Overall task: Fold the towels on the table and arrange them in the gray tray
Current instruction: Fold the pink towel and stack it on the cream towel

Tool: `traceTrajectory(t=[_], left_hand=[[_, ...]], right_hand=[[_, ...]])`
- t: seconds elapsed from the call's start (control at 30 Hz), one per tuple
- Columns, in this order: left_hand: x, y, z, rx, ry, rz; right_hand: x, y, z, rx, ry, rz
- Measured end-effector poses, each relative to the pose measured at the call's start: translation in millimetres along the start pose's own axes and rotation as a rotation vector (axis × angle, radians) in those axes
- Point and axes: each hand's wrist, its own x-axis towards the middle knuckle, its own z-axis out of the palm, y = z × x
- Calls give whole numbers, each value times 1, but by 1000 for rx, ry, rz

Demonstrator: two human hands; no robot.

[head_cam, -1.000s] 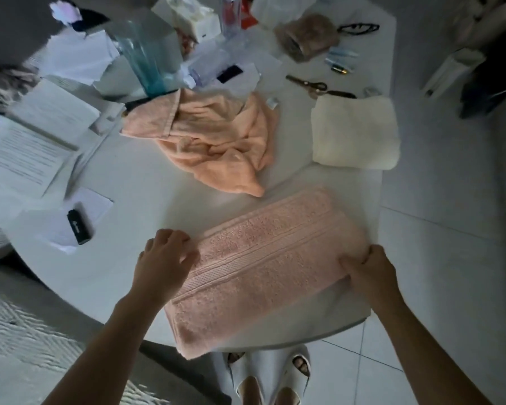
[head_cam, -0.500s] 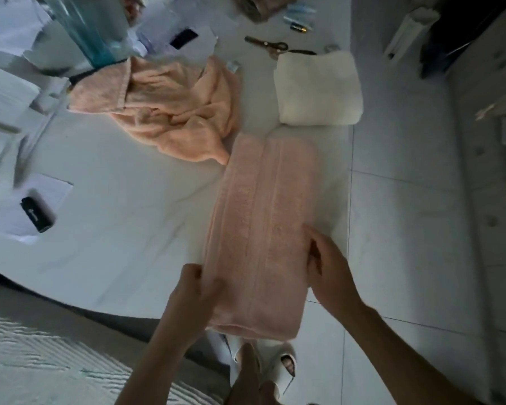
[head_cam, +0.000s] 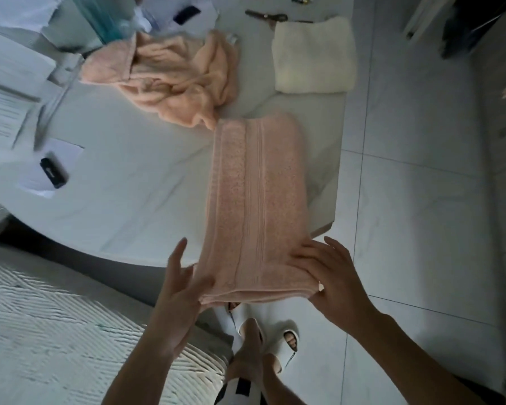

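- Head view: a folded pink towel [head_cam: 257, 200] lies lengthwise on the white worktop [head_cam: 123, 194], its near end hanging over the edge.
- The left hand [head_cam: 178, 299] grips the near left corner, thumb on top, fingers spread.
- The right hand [head_cam: 333, 282] pinches the near right corner, fingers resting on the cloth.
- A crumpled peach towel [head_cam: 170, 80] and a folded cream towel [head_cam: 314, 55] lie farther back, apart.

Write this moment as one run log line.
left hand + right hand: hold pink towel near end | cream towel: folded | tray: unseen
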Motion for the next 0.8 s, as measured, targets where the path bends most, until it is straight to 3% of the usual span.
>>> traceTrajectory(t=[0.1,0.23,0.4,0.53,0.67,0.8], left_hand=[[-13,15,-6,125,-177,272],[-19,39,-5,410,-276,418],[15,74,18,781,-52,536],[80,109,41,775,133,667],[158,131,69,719,252,597],[218,147,79,739,219,519]], right_hand=[[1,-11,-23,180,-49,68],[20,-24,-59,492,1,286],[61,-15,-76,532,44,333],[119,13,-67,528,109,415],[187,52,-45,435,189,484],[229,92,-23,350,215,611]])
